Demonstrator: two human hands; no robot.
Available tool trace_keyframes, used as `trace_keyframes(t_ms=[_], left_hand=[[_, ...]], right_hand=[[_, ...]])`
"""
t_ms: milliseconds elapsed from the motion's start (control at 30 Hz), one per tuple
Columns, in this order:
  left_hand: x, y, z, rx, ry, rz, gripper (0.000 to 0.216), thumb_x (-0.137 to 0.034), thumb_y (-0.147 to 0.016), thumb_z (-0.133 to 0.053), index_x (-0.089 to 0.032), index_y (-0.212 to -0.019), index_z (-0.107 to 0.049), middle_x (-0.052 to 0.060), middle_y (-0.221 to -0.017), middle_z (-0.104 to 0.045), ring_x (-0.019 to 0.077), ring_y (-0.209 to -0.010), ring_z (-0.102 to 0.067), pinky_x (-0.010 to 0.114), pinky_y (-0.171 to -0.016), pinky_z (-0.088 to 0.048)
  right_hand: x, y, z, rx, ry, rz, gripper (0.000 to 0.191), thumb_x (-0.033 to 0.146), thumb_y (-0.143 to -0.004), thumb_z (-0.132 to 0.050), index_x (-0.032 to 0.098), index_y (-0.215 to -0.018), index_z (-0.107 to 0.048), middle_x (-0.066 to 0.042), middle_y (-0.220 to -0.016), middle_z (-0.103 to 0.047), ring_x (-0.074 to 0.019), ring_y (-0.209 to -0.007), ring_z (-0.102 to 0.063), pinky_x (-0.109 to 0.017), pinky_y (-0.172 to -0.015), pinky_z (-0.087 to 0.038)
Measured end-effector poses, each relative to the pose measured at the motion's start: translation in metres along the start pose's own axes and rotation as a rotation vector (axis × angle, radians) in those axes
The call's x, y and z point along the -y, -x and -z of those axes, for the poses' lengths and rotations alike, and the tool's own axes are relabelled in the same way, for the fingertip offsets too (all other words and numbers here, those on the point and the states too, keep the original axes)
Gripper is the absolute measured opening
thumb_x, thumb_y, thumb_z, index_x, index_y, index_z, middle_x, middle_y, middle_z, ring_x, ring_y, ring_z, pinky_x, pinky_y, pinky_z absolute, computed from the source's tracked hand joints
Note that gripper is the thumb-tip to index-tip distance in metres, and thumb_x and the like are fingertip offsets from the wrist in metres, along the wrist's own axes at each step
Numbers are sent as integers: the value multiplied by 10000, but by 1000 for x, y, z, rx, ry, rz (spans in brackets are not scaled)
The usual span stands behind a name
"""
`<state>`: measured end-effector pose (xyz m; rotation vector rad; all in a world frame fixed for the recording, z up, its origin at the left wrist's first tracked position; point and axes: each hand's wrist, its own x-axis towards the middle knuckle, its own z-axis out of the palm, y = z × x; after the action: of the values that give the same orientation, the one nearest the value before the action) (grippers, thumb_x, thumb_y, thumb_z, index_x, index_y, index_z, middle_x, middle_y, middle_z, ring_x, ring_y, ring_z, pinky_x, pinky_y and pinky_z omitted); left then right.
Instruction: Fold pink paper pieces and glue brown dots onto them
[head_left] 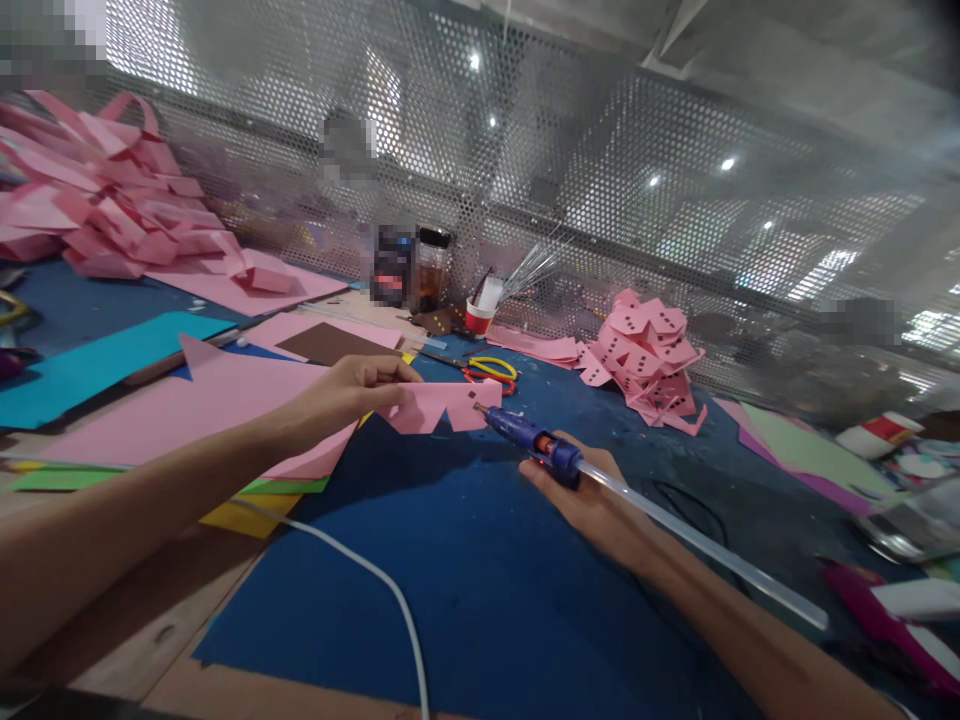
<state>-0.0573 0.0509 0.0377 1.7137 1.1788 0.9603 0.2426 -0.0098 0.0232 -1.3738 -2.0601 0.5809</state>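
Note:
Between the thumb and fingers of my left hand (360, 400) is a strip of pink paper (427, 408) with notches cut in its lower edge. A small dark square lies near the strip's right end. My right hand (585, 500) is wrapped round a blue hot glue gun (529, 435), with a long clear glue stick (705, 540) running out of its back. The gun's nozzle points left and is at the strip's right end, close to the dark square; I cannot tell whether it touches. Just behind the strip are scissors (491, 372) with yellow and red handles.
Pink sheets (225, 400) and a teal sheet (112, 360) lie left. A heap of pink strips (127, 200) stands far left, a dotted pink pile (645, 350) behind right. A white cable (375, 570) crosses the blue mat (480, 600). A jar (433, 270) and red-white cup (480, 315) stand behind.

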Motion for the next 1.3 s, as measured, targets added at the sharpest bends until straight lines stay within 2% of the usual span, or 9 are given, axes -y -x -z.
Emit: trace_keyframes(t_ms=[167, 433, 667, 833, 1000, 1300], left_hand=[[3, -2, 2, 17, 14, 11, 188, -284, -755, -635, -156, -876, -699, -7, -714, -648, 139, -662, -539, 248, -624, -413], [3, -2, 3, 25, -33, 6, 197, -340, -757, -629, -192, -864, -703, -2, -750, -657, 155, -685, -572, 239, -623, -423], [2, -2, 2, 6, -7, 1, 216, -348, -726, -629, -199, -857, -713, -3, -725, -653, 164, -683, -575, 247, -621, -414], [0, 0, 1, 5, -19, -4, 217, -350, -732, -618, -202, -858, -714, 2, -722, -648, 166, -685, -576, 251, -625, -419], [1, -1, 3, 29, -11, -9, 211, -358, -756, -626, -198, -868, -704, 7, -744, -653, 164, -695, -574, 248, -626, -425], [4, -4, 4, -15, -30, -1, 214, -371, -749, -632, -190, -841, -698, 4, -730, -651, 163, -672, -568, 249, -608, -420]], right_hand=[[-1, 0, 0, 0, -2, 3, 317, 514, -906, -566, 213, -811, -534, 43, -607, -481, -110, -533, -423, -222, -487, -322], [-2, -1, 0, 7, 15, 4, 320, 519, -914, -547, 211, -828, -542, 24, -649, -526, -125, -570, -458, -230, -504, -342], [-1, -1, 1, 11, 28, 9, 314, 514, -916, -546, 211, -833, -544, 26, -643, -522, -126, -570, -460, -236, -506, -335], [-1, 0, 0, 4, -17, -4, 331, 521, -906, -564, 209, -803, -522, 48, -599, -454, -106, -527, -406, -232, -486, -311], [-2, 0, -2, 9, -4, 9, 320, 509, -916, -556, 207, -816, -523, 45, -622, -479, -104, -546, -414, -232, -507, -318], [-2, 1, -1, 13, -8, -2, 335, 527, -908, -556, 209, -811, -521, 45, -621, -474, -105, -540, -420, -227, -497, -324]])
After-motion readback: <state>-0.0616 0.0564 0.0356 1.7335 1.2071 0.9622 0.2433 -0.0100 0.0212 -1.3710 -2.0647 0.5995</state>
